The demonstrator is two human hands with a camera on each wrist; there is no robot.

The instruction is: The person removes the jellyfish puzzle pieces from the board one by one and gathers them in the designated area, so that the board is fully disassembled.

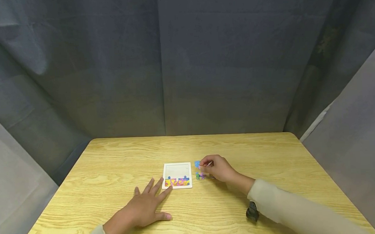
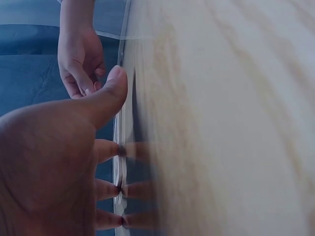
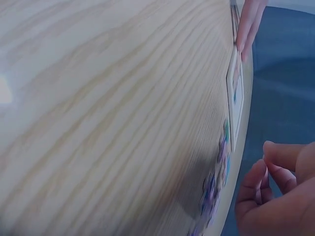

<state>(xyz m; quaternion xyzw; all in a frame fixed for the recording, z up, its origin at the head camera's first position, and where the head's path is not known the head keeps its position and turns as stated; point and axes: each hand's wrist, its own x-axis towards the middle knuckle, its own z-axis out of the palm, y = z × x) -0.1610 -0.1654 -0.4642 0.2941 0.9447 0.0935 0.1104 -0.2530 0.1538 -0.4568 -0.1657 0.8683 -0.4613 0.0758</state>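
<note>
A white puzzle tray lies on the table, its bottom row filled with colourful jigsaw pieces. My left hand is spread flat, fingertips at the tray's lower left edge; its thumb stands apart in the left wrist view. Beside the tray's right side, my right hand hovers over loose puzzle pieces. Thumb and forefinger meet in a pinch, seen in the right wrist view on the right hand; the puzzle piece between the fingertips is almost wholly hidden.
The wooden table ends at a dark grey curtain behind it. Pale panels flank it on both sides. More loose pieces lie below the right hand, partly covered in the head view. A black wrist device hangs at the right cuff.
</note>
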